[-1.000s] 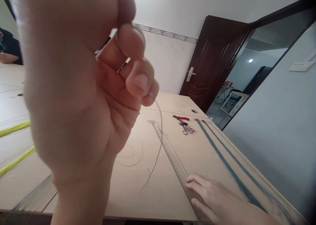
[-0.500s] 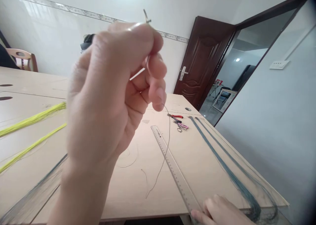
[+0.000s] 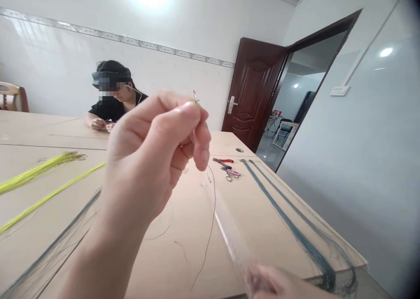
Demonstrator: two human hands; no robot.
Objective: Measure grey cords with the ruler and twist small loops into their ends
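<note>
One thin string [image 3: 214, 203] is pinched between thumb and forefinger of the left hand [image 3: 151, 154], which is raised on the 9 o'clock side of the middle of the view. Its small hook-like end [image 3: 196, 97] pokes above the fingertips at 11 o'clock; below the curled fingers the string dangles toward 6 o'clock, over the table [image 3: 259, 233]. At 5 o'clock the right hand [image 3: 277, 285], blurred, has its fingers closed on the near end of a clear ruler [image 3: 226, 220], also blurred, which slants from there toward 11 o'clock. Between 4 and 5 o'clock, near the middle, pliers [image 3: 226, 161] lie just beside pink scissors [image 3: 232, 173]. Farther out, at 4 o'clock, run blue-green bundles [image 3: 288, 226] of string. Yellow bundles [image 3: 36, 172] lie near 9 o'clock, and a grey bundle [image 3: 65, 230] at 8. Between 9 and 10 o'clock, a person [image 3: 106, 106] sits across the table.
</note>
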